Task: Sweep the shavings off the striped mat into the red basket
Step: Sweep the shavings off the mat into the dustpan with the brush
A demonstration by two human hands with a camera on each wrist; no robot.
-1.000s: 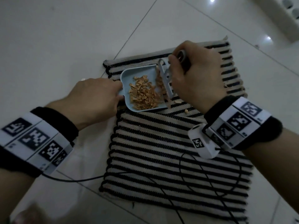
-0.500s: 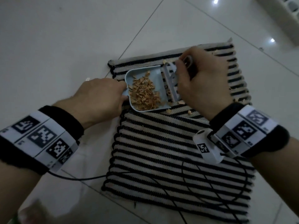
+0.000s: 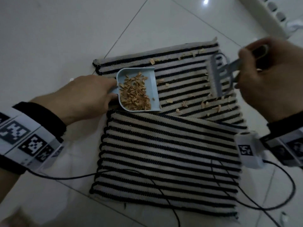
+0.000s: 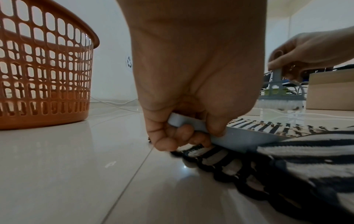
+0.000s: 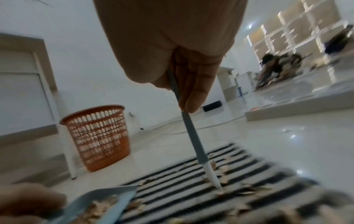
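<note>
A black-and-beige striped mat (image 3: 167, 154) lies on the tiled floor, its near half folded over the far half. My left hand (image 3: 85, 97) grips the handle of a light blue dustpan (image 3: 153, 82) resting on the mat's far left, holding a heap of tan shavings (image 3: 135, 94). My right hand (image 3: 268, 74) grips a small grey brush (image 3: 218, 77) over the mat's far right; its bristles (image 5: 212, 177) touch the mat among loose shavings (image 3: 203, 104). The red basket (image 5: 99, 134) stands on the floor beyond the mat, to the left.
Black cables (image 3: 221, 194) from my wrist cameras trail across the mat's near half and the floor. A cardboard box (image 4: 329, 91) sits to the far right on the floor. White cabinets (image 5: 21, 94) stand behind the basket, and a white shelf unit (image 5: 298, 24) stands far right.
My right hand has carried the brush from the dustpan's mouth out to the mat's far right, uncovering scattered shavings. The dustpan and my left hand stay in place.
</note>
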